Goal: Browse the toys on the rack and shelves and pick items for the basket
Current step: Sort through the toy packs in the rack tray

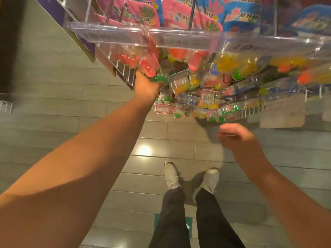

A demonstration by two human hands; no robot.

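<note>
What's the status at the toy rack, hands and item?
Left hand reaching into hanging clear blister toy packs, grip hidden. Right hand loosely curled, empty, below rack. No basket visible.

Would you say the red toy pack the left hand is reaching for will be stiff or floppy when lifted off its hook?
Probably fairly stiff: the red toy pack looks like a clear moulded blister on card. Likely light, since it hangs from a thin hook. The glossy plastic may feel slippery under the left hand.

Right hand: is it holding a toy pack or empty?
Empty. The right hand hangs below the hanging toy packs, fingers loosely curled, apart from them and holding nothing.
</note>
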